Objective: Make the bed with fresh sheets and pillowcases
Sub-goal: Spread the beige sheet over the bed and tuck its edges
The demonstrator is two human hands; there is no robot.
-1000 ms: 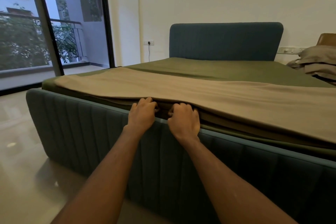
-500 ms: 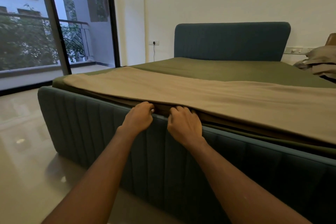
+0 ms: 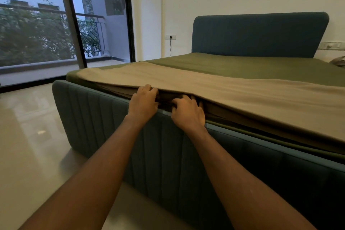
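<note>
A tan sheet (image 3: 233,95) lies across the foot of the bed, over an olive green sheet (image 3: 242,65) that covers the mattress. Both hands are at the foot edge, side by side. My left hand (image 3: 142,102) has its fingers curled into the fold of the tan sheet where it meets the teal bed frame (image 3: 104,117). My right hand (image 3: 187,113) does the same a little to the right, fingertips hidden under the sheet's edge.
A teal padded headboard (image 3: 259,35) stands against the white wall. A bundle of bedding (image 3: 338,60) shows at the far right edge. Glass balcony doors (image 3: 56,24) fill the left. Polished floor (image 3: 31,145) runs along the bed's left side.
The view has swung left, so the bed sits further right in frame. Both hands stay at the sheet's foot edge, with the fingers pushed a little deeper into the fold.
</note>
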